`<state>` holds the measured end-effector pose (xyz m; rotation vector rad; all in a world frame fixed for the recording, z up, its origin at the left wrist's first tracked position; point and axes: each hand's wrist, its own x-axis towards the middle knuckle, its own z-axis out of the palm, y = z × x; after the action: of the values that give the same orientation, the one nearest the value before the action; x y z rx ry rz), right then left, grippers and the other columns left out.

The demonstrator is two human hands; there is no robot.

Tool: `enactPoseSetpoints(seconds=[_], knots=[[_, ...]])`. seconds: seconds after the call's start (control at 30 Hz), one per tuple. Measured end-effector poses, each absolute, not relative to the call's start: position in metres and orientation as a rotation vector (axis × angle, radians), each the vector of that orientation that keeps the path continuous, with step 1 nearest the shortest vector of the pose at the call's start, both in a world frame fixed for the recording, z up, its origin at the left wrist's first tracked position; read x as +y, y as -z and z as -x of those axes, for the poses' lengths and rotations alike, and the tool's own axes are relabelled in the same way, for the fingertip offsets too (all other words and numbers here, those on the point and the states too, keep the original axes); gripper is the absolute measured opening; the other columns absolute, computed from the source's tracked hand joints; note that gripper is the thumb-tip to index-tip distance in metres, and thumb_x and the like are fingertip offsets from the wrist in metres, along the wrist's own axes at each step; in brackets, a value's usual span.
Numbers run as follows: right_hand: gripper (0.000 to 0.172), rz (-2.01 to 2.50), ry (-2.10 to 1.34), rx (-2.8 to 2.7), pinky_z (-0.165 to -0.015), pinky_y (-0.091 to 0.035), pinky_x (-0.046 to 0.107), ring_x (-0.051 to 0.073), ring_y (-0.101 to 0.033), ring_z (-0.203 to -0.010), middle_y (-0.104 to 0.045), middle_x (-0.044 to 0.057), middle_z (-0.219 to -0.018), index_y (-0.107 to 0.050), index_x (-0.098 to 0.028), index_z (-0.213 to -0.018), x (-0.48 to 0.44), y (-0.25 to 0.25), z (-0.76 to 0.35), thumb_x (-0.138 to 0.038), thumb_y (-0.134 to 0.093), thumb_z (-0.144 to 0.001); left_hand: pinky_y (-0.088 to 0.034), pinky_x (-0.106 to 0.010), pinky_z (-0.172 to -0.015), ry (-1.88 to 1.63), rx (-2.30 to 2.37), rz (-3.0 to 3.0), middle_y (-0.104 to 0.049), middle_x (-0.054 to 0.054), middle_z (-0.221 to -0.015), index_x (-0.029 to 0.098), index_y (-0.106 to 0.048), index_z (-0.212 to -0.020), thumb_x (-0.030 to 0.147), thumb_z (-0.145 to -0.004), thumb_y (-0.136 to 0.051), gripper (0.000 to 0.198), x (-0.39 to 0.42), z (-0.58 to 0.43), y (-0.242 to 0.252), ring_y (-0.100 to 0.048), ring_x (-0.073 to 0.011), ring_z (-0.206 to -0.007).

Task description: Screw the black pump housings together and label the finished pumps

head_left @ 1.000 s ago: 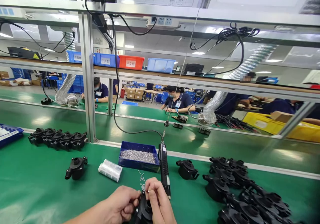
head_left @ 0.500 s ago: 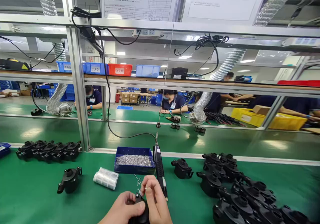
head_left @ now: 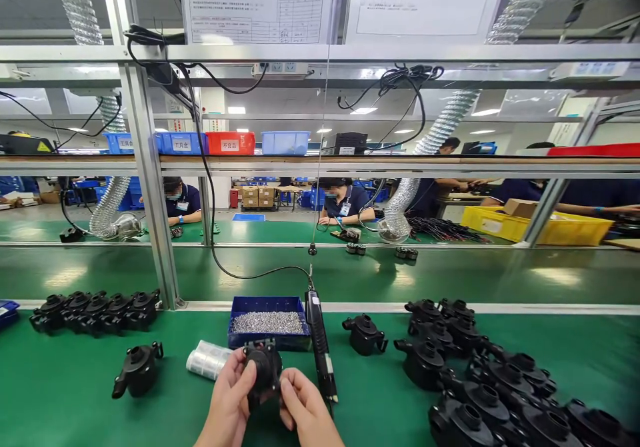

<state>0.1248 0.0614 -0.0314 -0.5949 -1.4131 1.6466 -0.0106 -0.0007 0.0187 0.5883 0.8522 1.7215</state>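
Note:
A black plastic pump-like housing is held up above the bench, its round face turned toward me. My left hand is closed around its left side, thumb over the front. My right hand has thumb and fingers pinched together against the housing's right edge; whatever sits between the fingertips is hidden. Just behind stands a blue bin full of small shiny metal fasteners. A black electric screwdriver lies to the right of the bin, its cord running upward. A clear plastic roll lies left of my left hand.
Many similar black housings crowd the right of the green bench. One housing lies alone at left, and a row stands behind it. A metal upright rises at left; co-workers sit beyond.
The housing has been raised from low by the bench edge and tilted to face me. My left hand has come up with it; my right hand has shifted to its right edge.

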Motion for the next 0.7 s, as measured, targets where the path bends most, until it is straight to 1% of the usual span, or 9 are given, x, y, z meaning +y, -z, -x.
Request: enactPoseSetpoints(seconds=[0.13,0.2,0.3,0.37,0.43,0.57,0.7], knots=[[0.065,0.600,-1.743,-1.338,-0.048,-0.029,0.020,0.005,-0.041,-0.048,-0.051,-0.006,-0.067,-0.055,-0.018,-0.082,0.063,0.032,-0.125,-0.080,-0.074,-0.077,-0.053,-0.041,-0.099,-1.751,0.852,-0.644,-0.074,-0.012,-0.113,0.019,-0.070,-0.110,0.052,-0.069,-0.092,0.057,0.001,0.009,-0.014,-0.066,-0.0333,-0.118],[0.067,0.635,-1.830,-1.248,-0.047,-0.029,0.019,0.005,-0.048,-0.046,-0.057,-0.005,-0.068,-0.055,-0.018,-0.080,0.063,0.031,-0.125,-0.079,-0.080,-0.071,-0.051,-0.040,-0.100,-1.789,0.859,-0.724,-0.073,-0.012,-0.114,0.020,-0.069,-0.113,0.051,-0.071,-0.091,0.057,0.001,0.011,-0.011,-0.066,-0.0316,-0.115],[0.067,0.684,-1.932,-1.093,-0.048,-0.034,0.019,0.007,-0.055,-0.047,-0.064,-0.003,-0.069,-0.057,-0.017,-0.079,0.060,0.027,-0.125,-0.074,-0.088,-0.064,-0.052,-0.038,-0.096,-1.831,0.870,-0.901,-0.073,-0.014,-0.114,0.019,-0.065,-0.120,0.053,-0.074,-0.088,0.061,0.002,0.012,-0.007,-0.067,-0.0299,-0.108],[0.065,0.699,-1.971,-1.023,-0.049,-0.037,0.019,0.007,-0.056,-0.047,-0.065,-0.002,-0.067,-0.059,-0.016,-0.078,0.058,0.022,-0.125,-0.069,-0.093,-0.061,-0.053,-0.037,-0.094,-1.848,0.875,-0.991,-0.072,-0.015,-0.116,0.019,-0.063,-0.123,0.053,-0.076,-0.087,0.063,0.002,0.011,-0.004,-0.067,-0.0301,-0.107],[0.064,0.702,-1.997,-0.991,-0.049,-0.037,0.018,0.007,-0.057,-0.047,-0.063,-0.003,-0.063,-0.061,-0.015,-0.077,0.057,0.019,-0.127,-0.066,-0.095,-0.059,-0.053,-0.037,-0.096,-1.872,0.881,-1.037,-0.070,-0.015,-0.120,0.019,-0.060,-0.127,0.053,-0.075,-0.087,0.067,0.001,0.009,-0.003,-0.065,-0.0317,-0.112],[0.063,0.705,-1.964,-1.065,-0.051,-0.040,0.017,0.008,-0.059,-0.049,-0.058,-0.004,-0.055,-0.063,-0.014,-0.074,0.057,0.019,-0.129,-0.067,-0.094,-0.061,-0.052,-0.039,-0.100,-1.888,0.873,-1.082,-0.067,-0.017,-0.128,0.019,-0.057,-0.133,0.057,-0.073,-0.087,0.077,-0.001,0.007,0.000,-0.062,-0.0347,-0.121],[0.063,0.701,-1.916,-1.142,-0.051,-0.041,0.018,0.009,-0.061,-0.049,-0.060,-0.004,-0.055,-0.062,-0.015,-0.076,0.061,0.025,-0.130,-0.069,-0.092,-0.062,-0.052,-0.039,-0.099,-1.840,0.875,-1.021,-0.070,-0.017,-0.124,0.019,-0.059,-0.128,0.057,-0.075,-0.086,0.070,0.000,0.010,0.001,-0.065,-0.0327,-0.116]])
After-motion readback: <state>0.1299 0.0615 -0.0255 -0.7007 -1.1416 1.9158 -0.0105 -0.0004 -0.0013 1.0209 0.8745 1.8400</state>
